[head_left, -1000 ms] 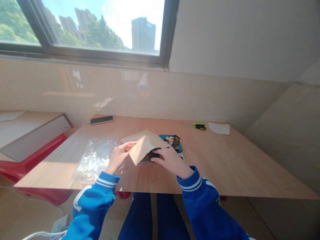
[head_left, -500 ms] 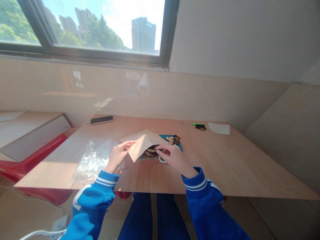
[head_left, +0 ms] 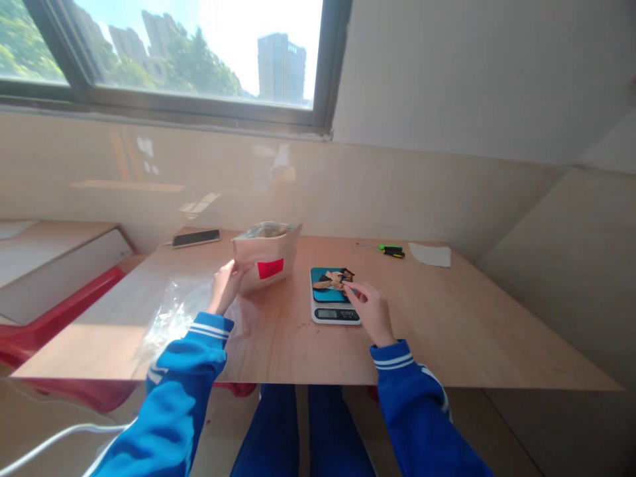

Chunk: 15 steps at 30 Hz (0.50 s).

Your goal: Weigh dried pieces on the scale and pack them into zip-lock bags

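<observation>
Phone (head_left: pixel 196 238) flat at the tabletop's (head_left: pixel 472 324) far left corner, dark screen up. Green-handled tool (head_left: pixel 390 248) and black-and-yellow one (head_left: pixel 394 254) near the far edge, right of centre, handles close together; look like screwdrivers, too small to be sure. White paper (head_left: pixel 430 256) just right of them. Second desk (head_left: pixel 64 234) at left, white sheet (head_left: pixel 17 229) on it, red chair (head_left: pixel 74 305) beside. White cable (head_left: pixel 69 430) lower left. Window (head_left: pixel 328 73) ahead: trees (head_left: pixel 201 69), tower block (head_left: pixel 281 66).

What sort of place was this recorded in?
Perhaps a classroom or study room: a plain wood-toned table below a window, with another desk and a red chair to the left.
</observation>
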Available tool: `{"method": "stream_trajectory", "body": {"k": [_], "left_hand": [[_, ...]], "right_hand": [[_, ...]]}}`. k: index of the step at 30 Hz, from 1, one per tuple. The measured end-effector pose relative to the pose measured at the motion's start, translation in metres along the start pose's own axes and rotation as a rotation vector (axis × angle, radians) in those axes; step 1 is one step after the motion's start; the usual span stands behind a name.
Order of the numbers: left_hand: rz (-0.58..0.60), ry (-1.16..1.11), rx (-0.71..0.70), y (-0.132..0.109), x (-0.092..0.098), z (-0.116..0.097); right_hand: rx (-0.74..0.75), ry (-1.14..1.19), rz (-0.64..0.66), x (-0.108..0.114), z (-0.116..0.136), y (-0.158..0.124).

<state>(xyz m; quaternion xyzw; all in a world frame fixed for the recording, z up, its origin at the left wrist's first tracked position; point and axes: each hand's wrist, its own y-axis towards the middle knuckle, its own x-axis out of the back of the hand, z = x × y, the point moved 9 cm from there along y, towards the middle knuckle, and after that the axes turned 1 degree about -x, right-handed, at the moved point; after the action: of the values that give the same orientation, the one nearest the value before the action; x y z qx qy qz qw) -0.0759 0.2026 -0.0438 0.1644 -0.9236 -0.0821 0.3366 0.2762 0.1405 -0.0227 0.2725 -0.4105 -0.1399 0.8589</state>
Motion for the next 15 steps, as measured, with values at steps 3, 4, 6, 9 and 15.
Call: {"method": "stream_trajectory", "body": {"k": [3, 4, 6, 9, 15], "left_hand": [[-0.07, 0.033, 0.066, 0.02, 0.001, 0.013], [-0.088, 0.042, 0.087, 0.024, 0.002, 0.017], [-0.104, 0.05, 0.107, 0.029, 0.002, 0.023], [-0.086, 0.041, 0.083, 0.028, -0.002, 0.025], [-0.037, 0.013, 0.068, 0.019, -0.01, 0.025]], "right_hand": [[0.081, -0.308, 0.047, -0.023, -0.003, -0.01], [0.107, -0.373, 0.06, -0.03, -0.001, -0.012], [0.155, -0.448, 0.091, -0.041, 0.005, -0.017], [0.17, -0.482, 0.137, -0.051, 0.008, -0.021], [0.111, -0.45, 0.203, -0.057, -0.001, -0.023]]}}
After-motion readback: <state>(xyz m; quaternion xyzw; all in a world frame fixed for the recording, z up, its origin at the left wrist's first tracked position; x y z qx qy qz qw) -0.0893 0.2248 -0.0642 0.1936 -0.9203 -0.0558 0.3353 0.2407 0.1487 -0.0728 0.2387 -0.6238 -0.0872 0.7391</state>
